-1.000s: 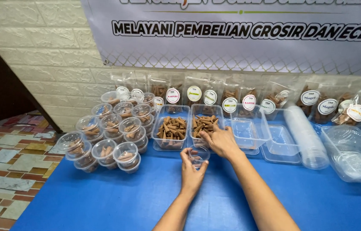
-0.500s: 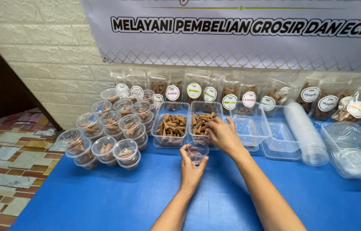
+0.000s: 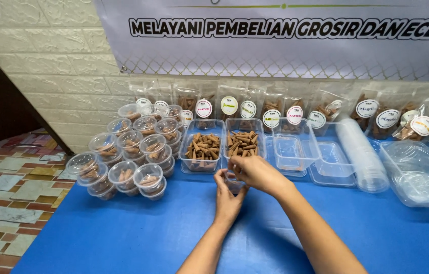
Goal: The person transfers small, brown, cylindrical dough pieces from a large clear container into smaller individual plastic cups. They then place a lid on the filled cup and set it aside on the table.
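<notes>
Blue table point(image 3: 123, 238) carries stock. Left hand point(image 3: 227, 195) cups a small clear cup point(image 3: 235, 185), fingers wrapped on it, just before the cone tray point(image 3: 243, 143); right hand point(image 3: 255, 171) pinches fingertips together over its mouth, steadying placement.

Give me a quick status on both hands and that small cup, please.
Left hand cupping small clear plastic cup. Right hand over its top, hiding the contents. Cup sits just before clear rectangular tray of brown cones. Nothing blocking.
</notes>
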